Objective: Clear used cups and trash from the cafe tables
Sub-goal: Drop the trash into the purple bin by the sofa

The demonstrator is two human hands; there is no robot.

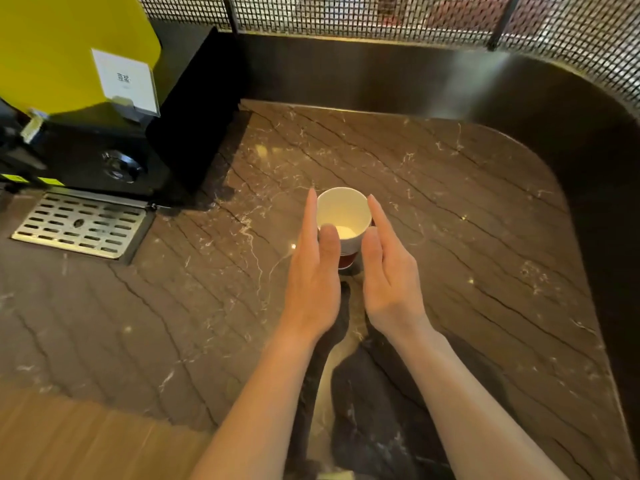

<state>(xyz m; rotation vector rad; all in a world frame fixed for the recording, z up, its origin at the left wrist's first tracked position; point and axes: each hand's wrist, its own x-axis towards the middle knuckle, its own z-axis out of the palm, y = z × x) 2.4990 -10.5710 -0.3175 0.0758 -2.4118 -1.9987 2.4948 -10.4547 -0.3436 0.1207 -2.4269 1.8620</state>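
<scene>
Paper cup upright at centre of frame on the brown veined worktop; white inside, red band low on the outer wall, a pale remnant at the bottom. Left hand flat along the cup's left side, fingers straight and together, thumb lying over the near wall. Right hand mirrored on the right side, fingers straight, thumb at the near wall. Neither hand curled round the cup; firmness of contact impossible to tell. At left of frame, a black drinks machine with a yellow tank on top and a white card clipped to it. Just below, a slotted metal drip tray set into the worktop. Wire mesh across the top of frame, above a dark metal upstand. Wood strip at lower left
</scene>
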